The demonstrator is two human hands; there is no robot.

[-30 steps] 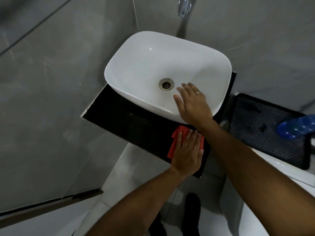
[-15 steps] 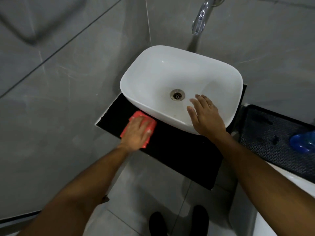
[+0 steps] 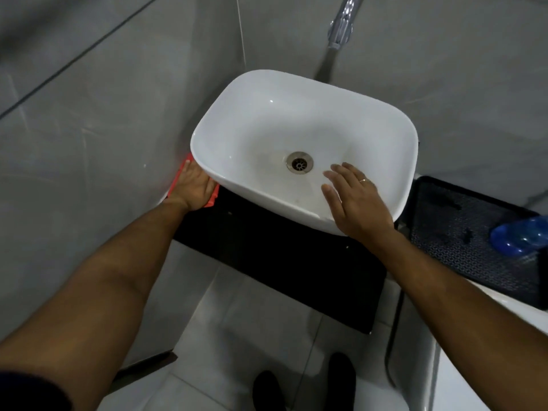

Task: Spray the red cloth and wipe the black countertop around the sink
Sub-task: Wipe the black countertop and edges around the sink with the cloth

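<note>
Hands apart: left hand (image 3: 192, 185) flat on the cloth (image 3: 214, 197) at frame left, right hand (image 3: 355, 203) open on the sink (image 3: 267, 114) rim.

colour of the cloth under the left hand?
Red cloth, mostly hidden under the left hand on the black countertop. Head view only.

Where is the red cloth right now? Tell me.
The red cloth lies under the left hand, at the black countertop's left end, tucked between the white sink and the grey wall.
</note>
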